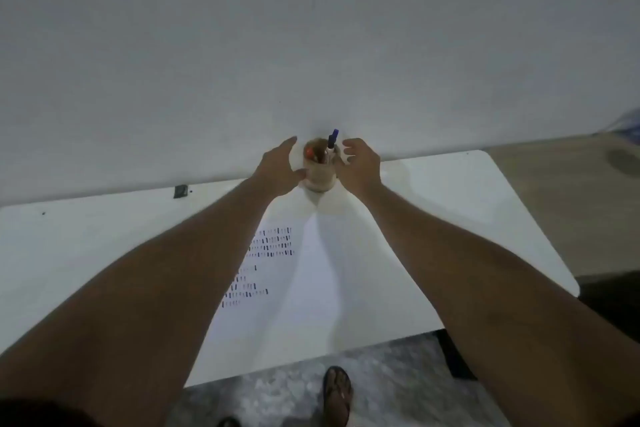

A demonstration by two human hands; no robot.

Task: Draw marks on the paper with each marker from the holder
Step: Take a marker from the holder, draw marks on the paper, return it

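A tan cylindrical holder stands at the far edge of the white table, against the wall. A blue-capped marker sticks up out of it and an orange-red cap shows at its left rim. My left hand is at the holder's left side, fingers spread, thumb touching its wall. My right hand hovers at its right side, fingers curled apart, holding nothing. The white paper lies between my forearms, with several rows of short dark marks on its left part.
The white table has a rounded right corner and its front edge runs near my feet. A small dark object sits at the far left by the wall. A foot in a sandal stands on the speckled floor.
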